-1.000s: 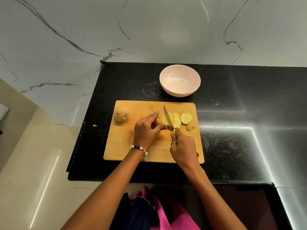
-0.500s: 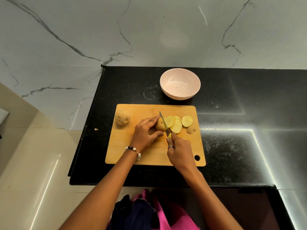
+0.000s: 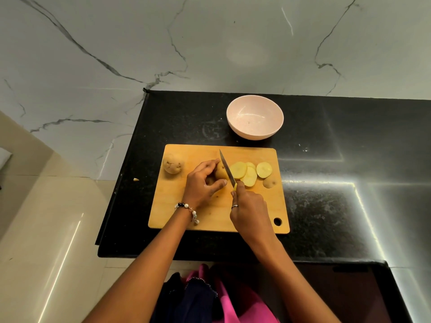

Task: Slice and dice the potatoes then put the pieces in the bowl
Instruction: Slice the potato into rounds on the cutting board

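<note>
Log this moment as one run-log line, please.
phase: slicing | left hand: holds brown half-cut potato | right hand: grips steel knife | pale pink bowl: empty

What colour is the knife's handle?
Yellow, where the small steel-bladed knife's handle shows above the right hand, head view.

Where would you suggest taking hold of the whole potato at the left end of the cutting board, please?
Grip the whole potato across its rounded middle, coming from above with fingers on its near and far sides. It lies free on the cutting board, apart from the left hand and the knife, so I judge nothing blocks a top approach.
</note>
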The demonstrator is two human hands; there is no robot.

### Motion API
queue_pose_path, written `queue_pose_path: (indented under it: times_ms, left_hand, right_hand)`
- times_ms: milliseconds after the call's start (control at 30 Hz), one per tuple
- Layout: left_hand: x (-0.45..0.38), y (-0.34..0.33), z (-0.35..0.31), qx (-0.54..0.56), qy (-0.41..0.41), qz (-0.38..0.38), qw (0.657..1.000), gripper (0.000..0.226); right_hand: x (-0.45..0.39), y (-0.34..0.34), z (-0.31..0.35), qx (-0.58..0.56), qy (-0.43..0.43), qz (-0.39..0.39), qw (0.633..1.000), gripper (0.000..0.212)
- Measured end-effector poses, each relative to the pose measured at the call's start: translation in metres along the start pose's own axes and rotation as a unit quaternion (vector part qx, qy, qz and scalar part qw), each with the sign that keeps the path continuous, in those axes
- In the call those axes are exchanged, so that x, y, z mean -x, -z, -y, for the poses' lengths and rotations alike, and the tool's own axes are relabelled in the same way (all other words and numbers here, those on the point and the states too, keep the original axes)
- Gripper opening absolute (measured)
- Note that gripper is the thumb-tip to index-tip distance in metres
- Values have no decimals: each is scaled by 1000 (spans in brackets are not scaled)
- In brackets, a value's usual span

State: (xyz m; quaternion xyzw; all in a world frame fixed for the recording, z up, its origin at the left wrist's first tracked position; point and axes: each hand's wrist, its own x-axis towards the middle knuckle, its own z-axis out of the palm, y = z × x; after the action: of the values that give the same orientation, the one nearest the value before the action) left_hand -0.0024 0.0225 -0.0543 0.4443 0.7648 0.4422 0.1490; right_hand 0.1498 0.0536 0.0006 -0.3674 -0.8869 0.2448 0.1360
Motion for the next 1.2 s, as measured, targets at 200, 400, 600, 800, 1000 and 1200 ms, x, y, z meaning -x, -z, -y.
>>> queue_pose_path:
  times_ms: [200,400,600,800,1000,1200]
  left_hand:
    - [1,0,-1,-4,-19,7,1000,62]
    - [-1,6,-8,-5,0,5,1000,53]
    - [-9,11,-14,-22,10,-12,1000,38]
    - [-12,20,-16,-76,-53,-12,996,28]
    - [2,6,-24,-20,75,-44,996,39]
    - [1,-10,-34,3,78,-96,992,39]
  right_hand:
    - [-3,1,-1,-11,5,-13,1000,39]
    - [-3,10,-15,-65,-54,-40,996,37]
    - [-3,14,-23,-103,-85,-44,990,37]
    - [-3,10,-26,-126,-78,-21,989,30]
    - [3,11,-25,-114,-74,2,991,30]
    - [8,11,-23,-118,-52,42,991,22]
